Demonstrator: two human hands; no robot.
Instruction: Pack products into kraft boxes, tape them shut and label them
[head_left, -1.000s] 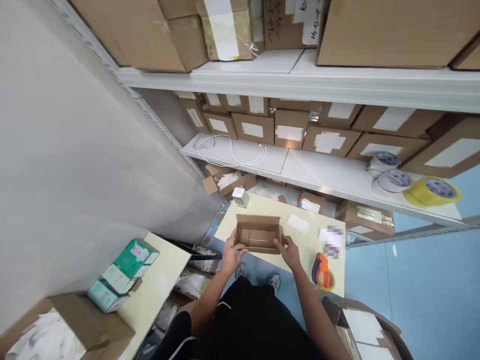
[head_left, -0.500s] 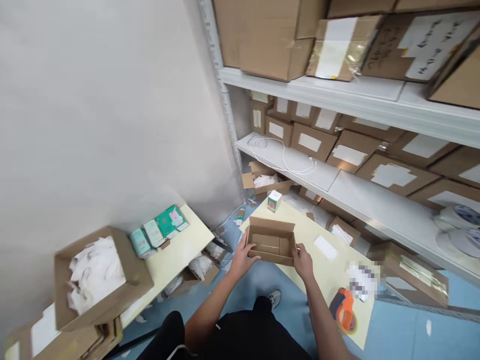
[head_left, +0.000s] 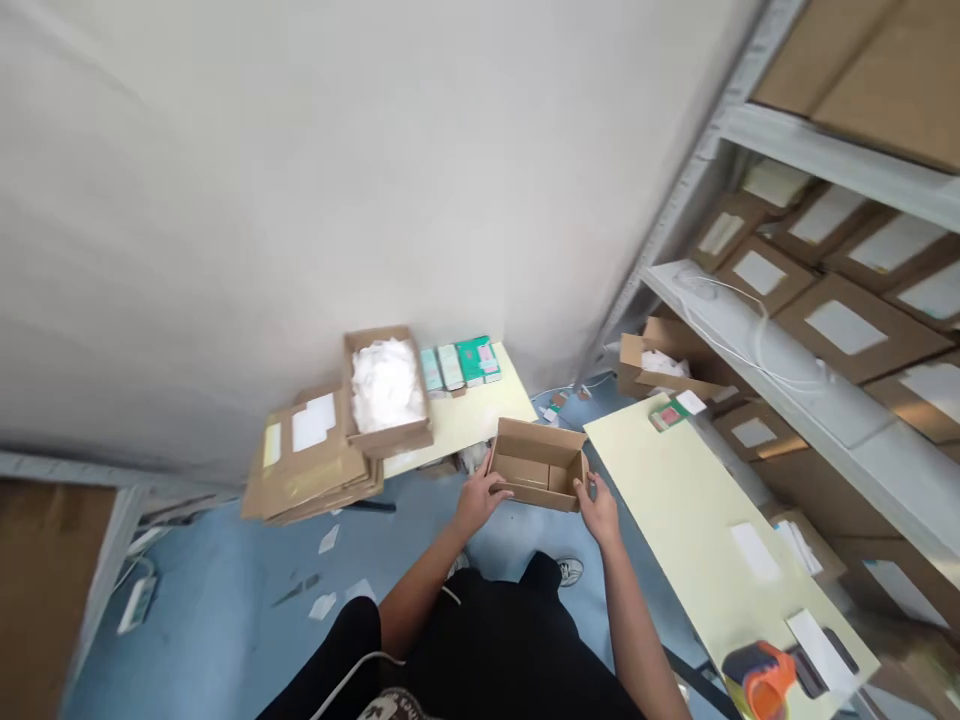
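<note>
An open cardboard box (head_left: pixel 537 495) is held level in front of the body, its opening upward and a brown flap raised at its far side. My left hand (head_left: pixel 478 497) grips its left end, with the thumb over the near edge. At the right end my right hand (head_left: pixel 598 507) has its fingers closed on the wall. Inside, only brown cardboard shows. The box hangs over the blue floor between two pale yellow tables.
On the left table (head_left: pixel 480 408) are green and white cartons (head_left: pixel 472 362), a box of white material (head_left: pixel 386 385) and flattened cardboard (head_left: pixel 304 455). The right table (head_left: pixel 675 490) holds an orange tape dispenser (head_left: pixel 766 682). Shelves of boxes (head_left: pixel 844 325) rise at right.
The view has swung left, bringing the left table and flattened cardboard nearer the middle. Both hands keep hold of the box, which is now off the right table's edge, over the floor.
</note>
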